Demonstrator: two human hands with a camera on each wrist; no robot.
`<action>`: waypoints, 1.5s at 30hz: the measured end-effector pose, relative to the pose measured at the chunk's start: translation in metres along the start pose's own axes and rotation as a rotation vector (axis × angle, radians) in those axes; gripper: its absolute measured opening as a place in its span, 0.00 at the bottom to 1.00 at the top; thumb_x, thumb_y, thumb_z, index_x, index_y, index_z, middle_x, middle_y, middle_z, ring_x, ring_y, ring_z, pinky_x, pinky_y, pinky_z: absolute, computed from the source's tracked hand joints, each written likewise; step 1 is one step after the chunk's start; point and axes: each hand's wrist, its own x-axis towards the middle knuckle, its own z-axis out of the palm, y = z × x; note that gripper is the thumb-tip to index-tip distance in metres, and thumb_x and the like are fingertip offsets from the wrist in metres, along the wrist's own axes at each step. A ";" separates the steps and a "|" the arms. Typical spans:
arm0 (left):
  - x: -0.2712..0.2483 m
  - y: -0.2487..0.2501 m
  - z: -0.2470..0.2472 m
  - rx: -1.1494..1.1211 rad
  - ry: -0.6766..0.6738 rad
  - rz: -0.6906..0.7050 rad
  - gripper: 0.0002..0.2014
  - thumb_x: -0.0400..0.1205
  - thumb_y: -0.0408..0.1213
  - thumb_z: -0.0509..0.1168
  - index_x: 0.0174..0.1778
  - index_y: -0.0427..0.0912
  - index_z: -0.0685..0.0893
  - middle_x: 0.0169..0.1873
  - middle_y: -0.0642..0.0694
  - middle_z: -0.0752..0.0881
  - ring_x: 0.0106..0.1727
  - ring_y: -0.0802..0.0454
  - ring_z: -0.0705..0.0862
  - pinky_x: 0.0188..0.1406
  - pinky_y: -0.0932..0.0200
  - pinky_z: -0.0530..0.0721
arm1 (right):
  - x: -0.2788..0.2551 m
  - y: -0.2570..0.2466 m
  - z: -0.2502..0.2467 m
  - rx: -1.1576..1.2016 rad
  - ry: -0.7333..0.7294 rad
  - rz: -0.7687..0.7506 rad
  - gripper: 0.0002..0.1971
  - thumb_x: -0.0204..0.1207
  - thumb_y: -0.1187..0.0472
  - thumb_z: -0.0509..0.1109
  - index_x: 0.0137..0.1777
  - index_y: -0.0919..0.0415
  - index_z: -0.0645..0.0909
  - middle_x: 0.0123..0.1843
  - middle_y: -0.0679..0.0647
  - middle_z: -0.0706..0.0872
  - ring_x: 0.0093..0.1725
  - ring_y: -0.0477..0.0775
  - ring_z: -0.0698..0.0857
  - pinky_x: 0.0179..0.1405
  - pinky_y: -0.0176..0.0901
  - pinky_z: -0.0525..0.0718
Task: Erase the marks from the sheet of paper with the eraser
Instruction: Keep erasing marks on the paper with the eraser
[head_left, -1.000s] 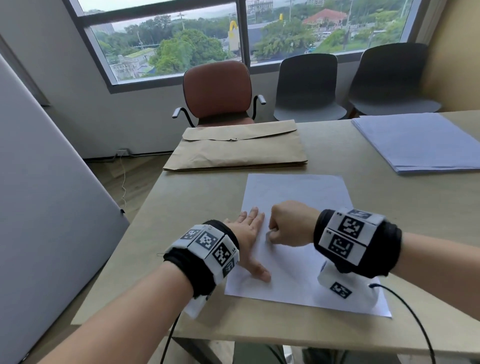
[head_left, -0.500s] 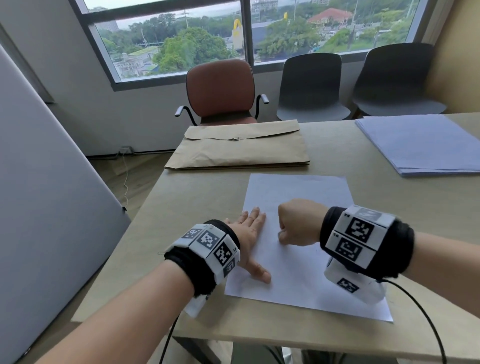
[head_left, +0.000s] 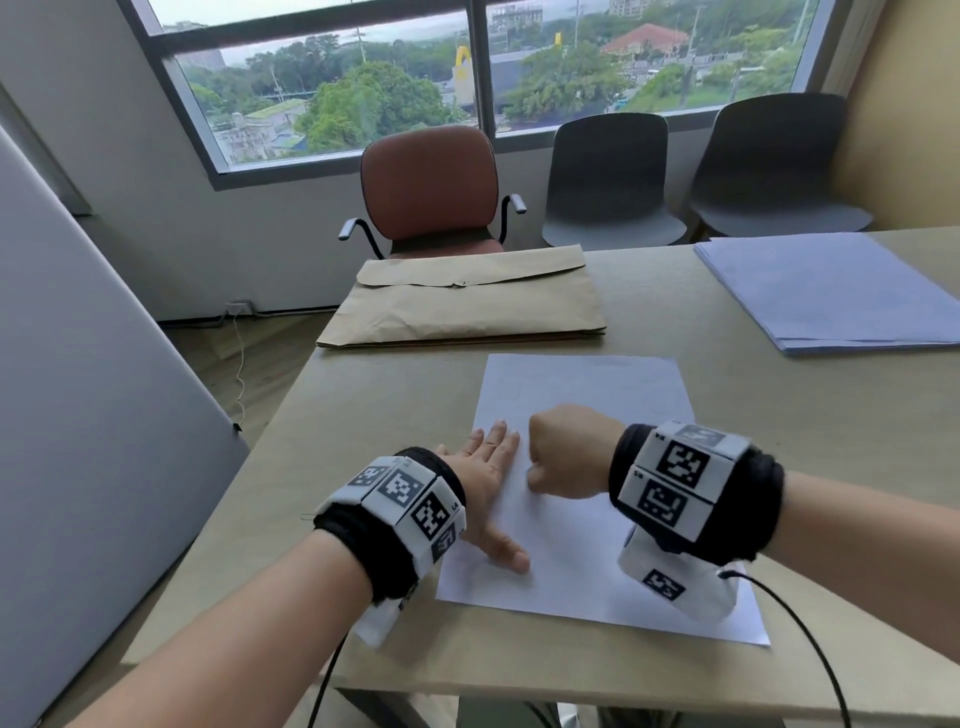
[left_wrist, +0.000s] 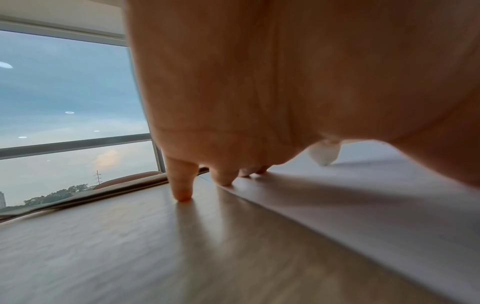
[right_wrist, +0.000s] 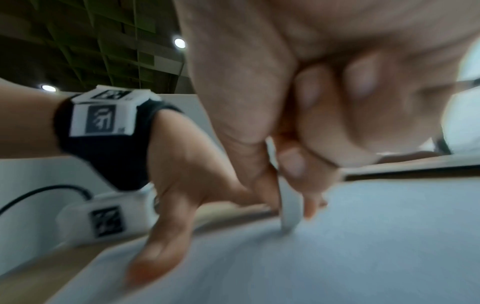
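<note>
right hand (head_left: 569, 451) pinches white eraser (right_wrist: 289, 207), tip on the sheet of paper (head_left: 582, 395) mid-table. left hand (head_left: 485, 470) flat, fingers straight, pins its left edge. advice: short light strokes away from the pinning hand.

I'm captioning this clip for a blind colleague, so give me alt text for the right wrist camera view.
Close up and blurred, the right hand pinches a white eraser between thumb and fingers, its tip pressed onto the white sheet of paper. Beside it the left hand, wearing a black wristband with printed markers, lies flat on the sheet's edge.
</note>
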 end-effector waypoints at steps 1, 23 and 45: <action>0.001 0.000 0.000 0.005 0.002 -0.001 0.63 0.70 0.62 0.71 0.79 0.41 0.27 0.81 0.46 0.29 0.82 0.48 0.32 0.82 0.41 0.42 | 0.001 -0.003 0.003 0.026 0.015 -0.032 0.21 0.75 0.63 0.63 0.24 0.57 0.58 0.24 0.52 0.65 0.24 0.47 0.63 0.22 0.36 0.61; 0.000 0.001 0.000 0.014 -0.014 0.001 0.63 0.70 0.62 0.71 0.79 0.43 0.26 0.80 0.48 0.27 0.82 0.49 0.31 0.80 0.42 0.41 | -0.013 0.006 0.015 0.017 0.015 -0.259 0.12 0.76 0.59 0.63 0.37 0.64 0.84 0.30 0.57 0.77 0.36 0.58 0.71 0.34 0.40 0.67; -0.003 0.003 -0.003 0.028 -0.021 -0.009 0.63 0.71 0.62 0.70 0.78 0.43 0.25 0.80 0.48 0.27 0.82 0.50 0.32 0.82 0.43 0.41 | -0.003 0.018 0.009 -0.019 0.019 -0.241 0.15 0.75 0.57 0.62 0.27 0.59 0.74 0.30 0.58 0.80 0.36 0.59 0.71 0.36 0.40 0.70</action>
